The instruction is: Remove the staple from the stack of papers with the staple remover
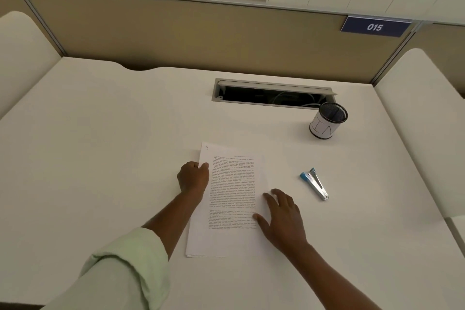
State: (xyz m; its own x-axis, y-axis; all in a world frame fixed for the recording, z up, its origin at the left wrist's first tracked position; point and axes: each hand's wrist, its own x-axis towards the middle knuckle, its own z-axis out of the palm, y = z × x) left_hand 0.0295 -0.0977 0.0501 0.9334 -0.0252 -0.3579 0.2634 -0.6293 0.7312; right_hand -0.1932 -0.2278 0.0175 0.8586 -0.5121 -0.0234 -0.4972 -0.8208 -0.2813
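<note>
Left sleeve [130, 267]: a pale green cuff is seen rolled up on the forearm, nearest the camera.
Stack of papers [234, 184]: laid flat on the table [100, 158] between both hands; judged light, limp and prone to sliding, so best pinned down close to the stapled corner.
Right hand [281, 219]: laid flat with fingers spread on the stack's right edge; nothing is grasped.
Left hand [193, 178]: curled at the left edge, thumb over the top sheet, the edge apparently pinched.
Staple remover [314, 184]: untouched, right of the stack; judged small and rigid, best taken by its blue grips.
Staple [206, 147]: a faint mark at the far left corner, too small to be confirmed.
</note>
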